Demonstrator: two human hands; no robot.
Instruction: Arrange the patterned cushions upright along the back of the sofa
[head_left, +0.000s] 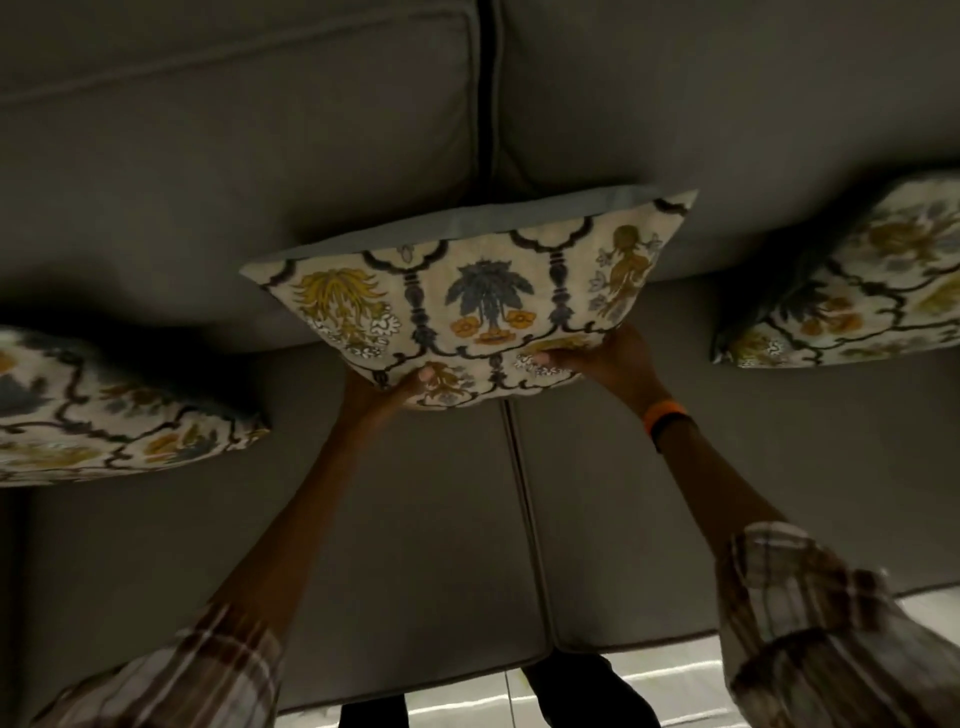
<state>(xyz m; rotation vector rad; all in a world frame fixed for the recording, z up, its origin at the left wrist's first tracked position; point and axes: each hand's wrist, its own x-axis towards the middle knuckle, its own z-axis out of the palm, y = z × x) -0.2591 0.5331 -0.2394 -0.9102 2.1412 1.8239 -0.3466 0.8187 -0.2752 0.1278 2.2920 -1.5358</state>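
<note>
Middle patterned cushion (467, 296) held against grey sofa (675, 493) backrest, tilted, left hand (400, 387) and right hand (597, 358) both closed on its lower edge, left cushion (104, 415) and right cushion (857, 291) leaned at backrest, orange wristband (665, 413) on right wrist.

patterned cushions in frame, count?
3. Middle cushion held by left hand and right hand against the sofa back; left cushion and right cushion cropped by frame edges. More may lie out of view.
</note>
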